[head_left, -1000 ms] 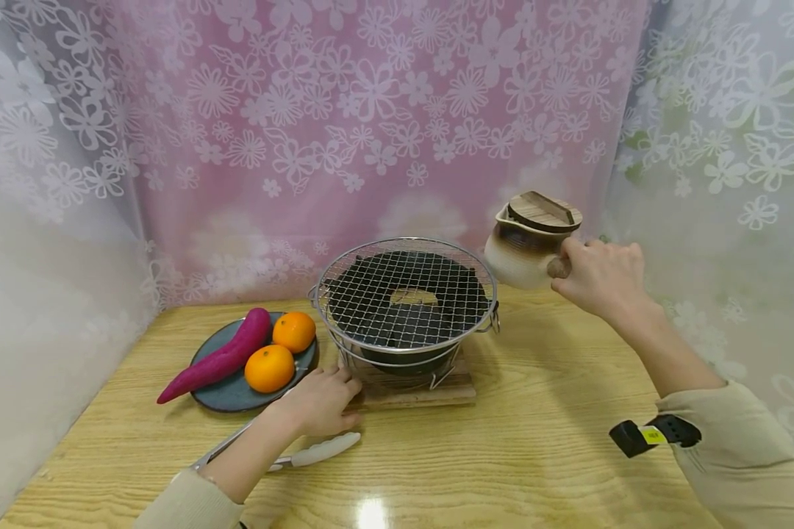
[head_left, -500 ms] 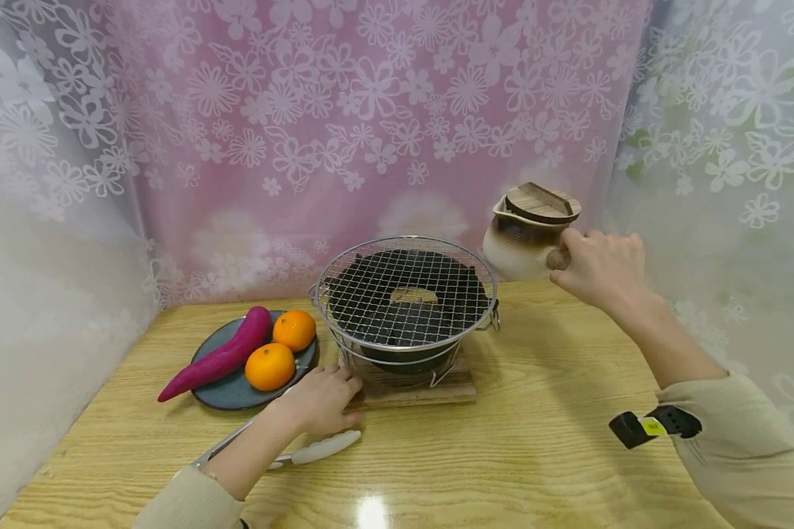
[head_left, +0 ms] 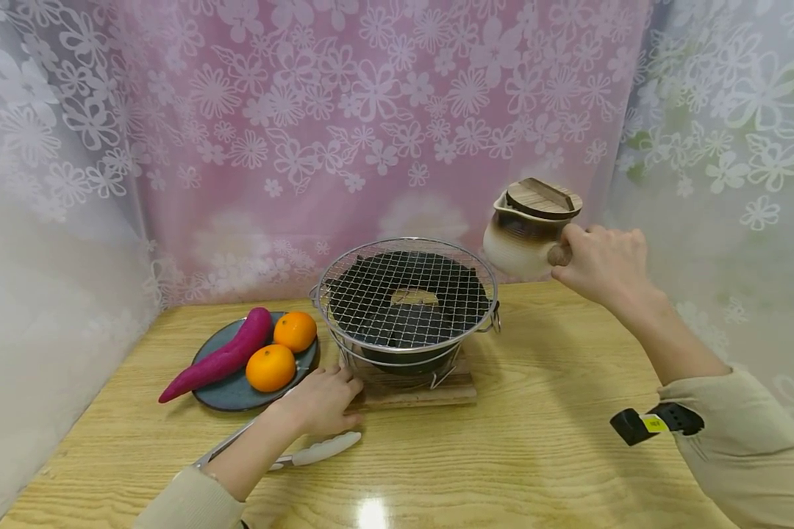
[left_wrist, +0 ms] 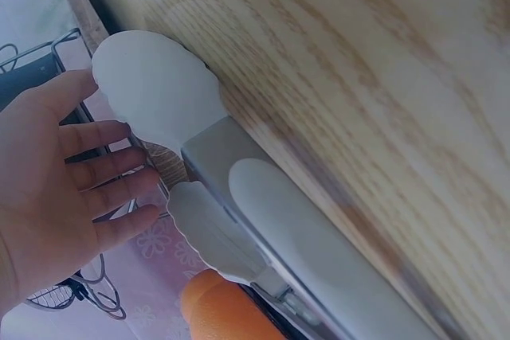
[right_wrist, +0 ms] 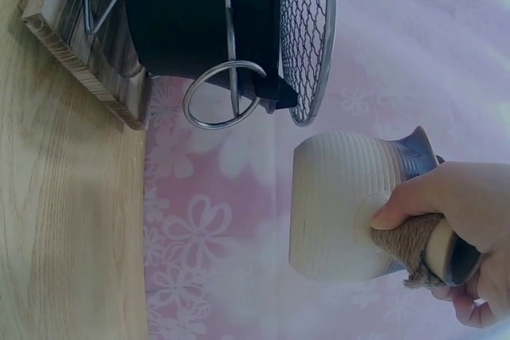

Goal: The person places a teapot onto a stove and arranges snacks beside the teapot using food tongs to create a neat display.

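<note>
My right hand (head_left: pixel 605 264) grips the twine-wrapped side handle (right_wrist: pixel 406 243) of a cream and brown ceramic teapot (head_left: pixel 519 246). The teapot hangs in the air, right of the grill, its wooden lid (head_left: pixel 544 198) on and its spout toward the grill. The round tabletop grill (head_left: pixel 397 360) has a wire mesh (head_left: pixel 370 308) on top and stands on a wooden board (head_left: pixel 430 393). Beside the board's left end is my left hand (head_left: pixel 320 402), holding nothing, its fingers loosely extended. White-tipped tongs (head_left: pixel 324 449) lie under that forearm; in the left wrist view the fingers are close to the tongs' tips (left_wrist: pixel 155 85).
A dark blue plate (head_left: pixel 228 400) left of the grill holds a purple sweet potato (head_left: pixel 228 356) and two oranges (head_left: pixel 270 368). The sweet potato's thin end juts over the rim. Floral curtains (head_left: pixel 397 110) close off the back and both sides of the wooden table (head_left: pixel 536 455).
My right hand has raised the teapot slightly, mostly in the first half second. My left hand, the tongs and the plate are where they were.
</note>
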The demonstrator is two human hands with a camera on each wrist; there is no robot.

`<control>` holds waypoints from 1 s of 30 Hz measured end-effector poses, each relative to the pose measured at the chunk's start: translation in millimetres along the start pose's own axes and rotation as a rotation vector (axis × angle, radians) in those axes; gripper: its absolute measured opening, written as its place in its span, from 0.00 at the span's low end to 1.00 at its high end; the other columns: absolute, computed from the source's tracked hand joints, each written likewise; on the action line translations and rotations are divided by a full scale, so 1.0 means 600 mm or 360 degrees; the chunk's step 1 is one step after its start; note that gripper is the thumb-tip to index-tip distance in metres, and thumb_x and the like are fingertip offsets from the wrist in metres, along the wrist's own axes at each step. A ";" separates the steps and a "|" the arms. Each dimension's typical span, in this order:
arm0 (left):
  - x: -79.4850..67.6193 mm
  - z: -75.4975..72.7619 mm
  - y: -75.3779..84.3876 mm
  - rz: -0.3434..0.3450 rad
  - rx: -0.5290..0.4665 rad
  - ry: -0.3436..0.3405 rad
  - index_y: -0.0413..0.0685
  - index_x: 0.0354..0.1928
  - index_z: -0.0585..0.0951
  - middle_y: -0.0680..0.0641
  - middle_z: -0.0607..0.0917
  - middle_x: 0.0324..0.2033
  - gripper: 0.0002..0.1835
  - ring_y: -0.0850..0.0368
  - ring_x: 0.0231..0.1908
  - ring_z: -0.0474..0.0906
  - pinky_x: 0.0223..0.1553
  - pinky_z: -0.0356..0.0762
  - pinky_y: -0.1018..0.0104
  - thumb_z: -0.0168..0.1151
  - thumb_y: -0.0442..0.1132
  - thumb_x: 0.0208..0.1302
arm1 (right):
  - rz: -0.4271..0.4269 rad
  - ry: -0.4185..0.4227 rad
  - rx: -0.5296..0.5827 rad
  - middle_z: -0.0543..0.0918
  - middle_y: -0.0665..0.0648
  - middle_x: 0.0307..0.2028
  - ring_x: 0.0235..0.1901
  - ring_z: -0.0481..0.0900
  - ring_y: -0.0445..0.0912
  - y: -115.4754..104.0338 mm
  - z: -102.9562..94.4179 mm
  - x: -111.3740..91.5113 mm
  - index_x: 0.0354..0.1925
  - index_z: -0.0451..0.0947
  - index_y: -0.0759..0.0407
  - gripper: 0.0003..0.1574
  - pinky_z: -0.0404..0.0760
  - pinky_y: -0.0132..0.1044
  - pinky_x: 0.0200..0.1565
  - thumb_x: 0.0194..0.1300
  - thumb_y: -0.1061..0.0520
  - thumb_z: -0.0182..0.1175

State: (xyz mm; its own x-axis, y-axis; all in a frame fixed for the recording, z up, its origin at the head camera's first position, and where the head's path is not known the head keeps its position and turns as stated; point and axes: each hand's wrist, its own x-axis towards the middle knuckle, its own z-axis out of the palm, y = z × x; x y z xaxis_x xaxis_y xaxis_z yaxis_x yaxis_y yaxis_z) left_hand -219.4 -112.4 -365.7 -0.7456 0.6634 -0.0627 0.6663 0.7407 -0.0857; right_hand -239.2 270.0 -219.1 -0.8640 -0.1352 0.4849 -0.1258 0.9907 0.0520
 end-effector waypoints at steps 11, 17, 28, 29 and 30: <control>-0.003 0.000 0.001 0.0019 0.0000 0.0028 0.43 0.50 0.78 0.44 0.77 0.47 0.25 0.48 0.48 0.73 0.45 0.71 0.52 0.61 0.54 0.58 | -0.0005 -0.0011 0.0008 0.75 0.61 0.23 0.22 0.72 0.62 -0.004 -0.008 0.004 0.34 0.72 0.60 0.16 0.64 0.57 0.28 0.48 0.52 0.60; -0.003 -0.003 0.002 0.0012 -0.0004 0.0027 0.44 0.51 0.77 0.44 0.77 0.47 0.25 0.48 0.49 0.73 0.47 0.71 0.52 0.60 0.54 0.58 | 0.0009 -0.0006 0.0021 0.76 0.61 0.23 0.22 0.72 0.61 -0.004 -0.012 0.005 0.34 0.73 0.60 0.16 0.64 0.57 0.28 0.48 0.52 0.61; -0.003 0.000 0.000 0.0011 0.0004 0.0035 0.44 0.51 0.78 0.44 0.78 0.47 0.25 0.47 0.49 0.73 0.48 0.71 0.52 0.60 0.54 0.58 | -0.0004 0.0034 0.0020 0.74 0.59 0.21 0.20 0.71 0.59 -0.006 -0.017 0.009 0.32 0.72 0.59 0.14 0.63 0.56 0.26 0.48 0.52 0.60; -0.003 0.001 0.000 0.0012 0.0006 0.0040 0.44 0.51 0.78 0.44 0.78 0.47 0.25 0.47 0.49 0.73 0.47 0.71 0.52 0.61 0.54 0.57 | -0.0007 0.0043 0.0019 0.74 0.59 0.21 0.20 0.71 0.59 -0.006 -0.017 0.010 0.32 0.72 0.59 0.14 0.63 0.55 0.26 0.48 0.52 0.60; -0.003 0.001 0.000 0.0014 0.0005 0.0044 0.44 0.50 0.78 0.44 0.78 0.46 0.25 0.48 0.48 0.73 0.47 0.71 0.52 0.61 0.54 0.57 | -0.0010 0.0050 0.0019 0.74 0.59 0.20 0.20 0.71 0.59 -0.006 -0.018 0.010 0.32 0.72 0.59 0.14 0.63 0.55 0.25 0.47 0.52 0.60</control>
State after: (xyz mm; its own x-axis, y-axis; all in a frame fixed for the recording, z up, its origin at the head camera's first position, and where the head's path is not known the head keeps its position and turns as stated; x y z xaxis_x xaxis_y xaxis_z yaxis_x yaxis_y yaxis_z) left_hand -218.1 -113.5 -366.3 -0.7391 0.6726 -0.0359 0.6727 0.7346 -0.0885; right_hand -238.8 265.7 -207.1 -0.8476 -0.1405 0.5117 -0.1370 0.9896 0.0447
